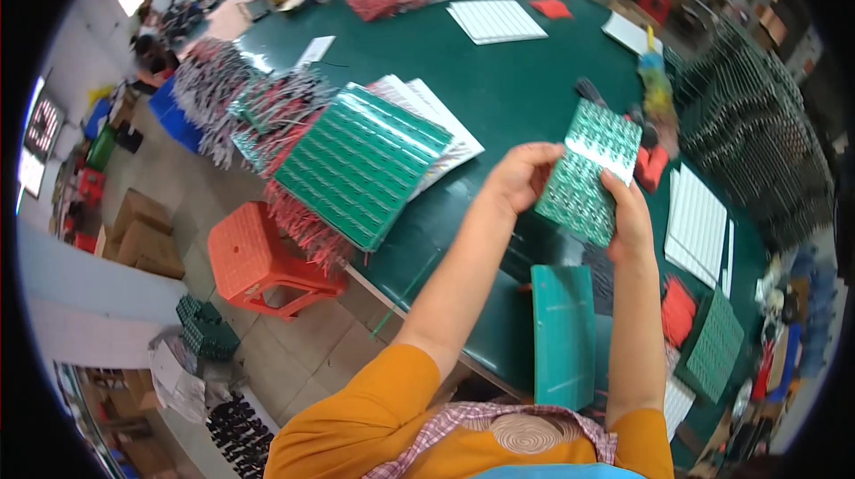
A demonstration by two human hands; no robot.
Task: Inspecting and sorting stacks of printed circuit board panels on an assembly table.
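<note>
1. Green circuit-board panel (588, 172), dotted with white markings, is held up above the dark green table (517, 78), tilted between both hands.
2. Left hand (521, 176) clamps the panel's left edge, fingers curled over it.
3. Right hand (628, 212) grips the panel's lower right edge, thumb pressed on its face.
4. Teal board (563, 336) lies flat just below the forearms.
5. Stack of green panels (361, 163) sits well to the left, beside an orange plastic stool (258, 261).
</note>
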